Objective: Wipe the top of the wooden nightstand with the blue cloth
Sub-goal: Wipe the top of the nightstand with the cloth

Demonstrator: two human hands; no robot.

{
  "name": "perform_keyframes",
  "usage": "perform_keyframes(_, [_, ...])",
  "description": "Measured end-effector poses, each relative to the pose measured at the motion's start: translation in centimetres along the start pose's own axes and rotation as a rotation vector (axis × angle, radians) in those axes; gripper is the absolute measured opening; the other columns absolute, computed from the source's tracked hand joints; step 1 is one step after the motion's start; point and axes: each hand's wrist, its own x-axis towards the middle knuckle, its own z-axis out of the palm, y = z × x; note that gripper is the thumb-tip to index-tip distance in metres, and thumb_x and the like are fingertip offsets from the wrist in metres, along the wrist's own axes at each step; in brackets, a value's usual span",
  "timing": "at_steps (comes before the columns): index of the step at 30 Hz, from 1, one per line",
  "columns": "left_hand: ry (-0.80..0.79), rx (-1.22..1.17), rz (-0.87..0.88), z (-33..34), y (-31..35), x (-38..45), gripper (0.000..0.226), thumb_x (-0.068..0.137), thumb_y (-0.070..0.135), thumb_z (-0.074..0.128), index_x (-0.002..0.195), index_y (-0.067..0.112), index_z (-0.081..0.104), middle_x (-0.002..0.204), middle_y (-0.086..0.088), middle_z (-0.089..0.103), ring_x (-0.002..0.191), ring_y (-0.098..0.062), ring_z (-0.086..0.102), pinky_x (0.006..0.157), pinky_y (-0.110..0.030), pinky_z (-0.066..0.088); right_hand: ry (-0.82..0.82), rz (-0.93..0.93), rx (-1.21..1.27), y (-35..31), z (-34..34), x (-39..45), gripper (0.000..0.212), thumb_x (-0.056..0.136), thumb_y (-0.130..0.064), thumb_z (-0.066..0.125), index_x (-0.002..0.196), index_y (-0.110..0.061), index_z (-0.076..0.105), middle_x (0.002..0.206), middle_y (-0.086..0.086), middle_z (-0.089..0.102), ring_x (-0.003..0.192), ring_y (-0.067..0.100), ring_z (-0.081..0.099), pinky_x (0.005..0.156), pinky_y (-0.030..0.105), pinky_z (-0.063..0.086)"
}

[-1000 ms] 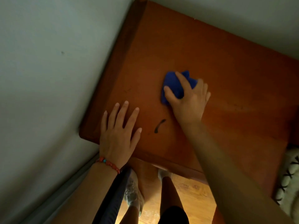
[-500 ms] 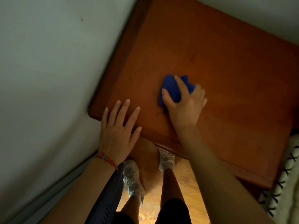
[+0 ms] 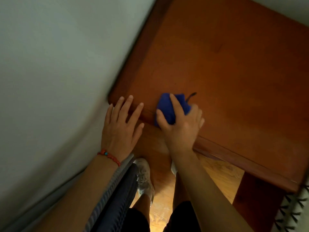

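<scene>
The wooden nightstand fills the upper right, its reddish top seen from above. My right hand grips the bunched blue cloth at the front edge of the top, near the front left corner. The cloth hangs partly over that edge. A small dark curved mark lies on the wood just beyond the cloth. My left hand has spread, straight fingers; its fingertips touch the front left corner, and the palm is off the edge.
A pale wall runs close along the nightstand's left side. Below the front edge are my legs, grey shoes and a light wooden floor. A black-and-white patterned fabric sits at the lower right.
My right hand has dragged the cloth toward me, from the middle of the top to its front edge. The left hand has slid back until only its fingertips touch the corner. The view shifted.
</scene>
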Motion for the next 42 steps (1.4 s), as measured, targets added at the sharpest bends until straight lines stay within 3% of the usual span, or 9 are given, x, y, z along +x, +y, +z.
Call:
perform_keyframes(5, [-0.013,-0.020,0.006,-0.2,-0.3,0.0,0.050,0.089,0.032,0.041,0.131,0.005,0.048,0.137,-0.025,0.043,0.126,-0.042,0.038,0.102,-0.055,0.029,-0.037,-0.073,-0.044,0.9,-0.5,0.9,0.051,0.077,-0.051,0.058,0.119,-0.023,0.057,0.093,0.018,0.056,0.082,0.033,0.049,0.072,0.035,0.026])
perform_keyframes(11, [-0.020,-0.040,-0.020,-0.4,0.0,0.1,0.051,0.089,0.034,0.040,0.130,0.004,0.048,0.137,-0.027,0.042,0.126,-0.043,0.038,0.101,-0.057,0.031,0.012,0.071,-0.020,1.6,-1.0,0.2,0.051,0.076,-0.044,0.063,0.119,-0.019,0.058,0.098,0.021,0.054,0.085,0.035,0.048,0.076,0.035,0.025])
perform_keyframes(18, [-0.037,-0.050,-0.083,-0.5,0.8,0.6,0.052,0.088,0.035,0.039,0.129,0.005,0.050,0.136,-0.026,0.043,0.125,-0.044,0.039,0.102,-0.056,0.028,-0.133,-0.227,-0.058,2.1,-1.4,3.7,0.053,0.077,-0.053,0.055,0.121,-0.022,0.056,0.098,0.020,0.055,0.087,0.035,0.048,0.074,0.038,0.030])
perform_keyframes(23, [-0.002,-0.051,-0.056,-0.4,1.9,2.6,0.053,0.087,0.036,0.039,0.129,0.005,0.050,0.134,-0.027,0.045,0.124,-0.044,0.040,0.101,-0.055,0.023,0.047,0.033,-0.001,1.9,-0.1,13.9,0.055,0.081,-0.054,0.053,0.129,-0.028,0.047,0.119,0.017,0.048,0.109,0.031,0.042,0.089,0.034,0.023])
perform_keyframes(25, [0.011,-0.057,-0.054,-0.4,2.6,3.8,0.052,0.087,0.036,0.040,0.129,0.006,0.050,0.135,-0.026,0.045,0.125,-0.044,0.039,0.101,-0.054,0.022,0.052,0.031,0.000,1.9,0.1,14.9,0.055,0.081,-0.054,0.053,0.129,-0.027,0.047,0.119,0.017,0.049,0.109,0.030,0.043,0.089,0.035,0.025])
perform_keyframes(30, [-0.018,-0.091,-0.118,-0.2,4.6,5.2,0.052,0.087,0.036,0.040,0.129,0.007,0.050,0.135,-0.026,0.045,0.124,-0.043,0.040,0.101,-0.055,0.022,-0.119,-0.218,-0.027,2.8,-1.3,7.8,0.055,0.078,-0.051,0.057,0.126,-0.024,0.050,0.102,0.018,0.053,0.089,0.032,0.047,0.076,0.036,0.027])
perform_keyframes(33, [-0.060,-0.094,-0.156,-0.1,5.1,5.1,0.053,0.085,0.036,0.039,0.128,0.007,0.052,0.134,-0.025,0.046,0.122,-0.044,0.042,0.099,-0.057,0.021,-0.207,-0.353,-0.077,3.7,-1.7,10.9,0.055,0.079,-0.056,0.049,0.123,-0.024,0.054,0.098,0.019,0.054,0.087,0.034,0.048,0.075,0.037,0.027])
perform_keyframes(38, [-0.067,-0.082,-0.182,0.1,5.3,5.2,0.055,0.090,0.043,0.032,0.126,0.007,0.053,0.133,-0.025,0.047,0.121,-0.044,0.043,0.097,-0.060,0.024,-0.047,-0.132,-0.050,3.7,-0.6,21.3,0.055,0.081,-0.055,0.052,0.129,-0.028,0.047,0.120,0.018,0.048,0.109,0.032,0.042,0.089,0.035,0.023])
perform_keyframes(42, [-0.043,-0.105,-0.272,0.5,6.3,5.3,0.054,0.088,0.040,0.035,0.127,0.007,0.052,0.134,-0.025,0.046,0.123,-0.044,0.041,0.099,-0.058,0.023,-0.106,-0.185,-0.005,3.9,-0.9,18.2,0.055,0.080,-0.051,0.054,0.128,-0.026,0.048,0.114,0.020,0.050,0.102,0.033,0.045,0.084,0.035,0.025])
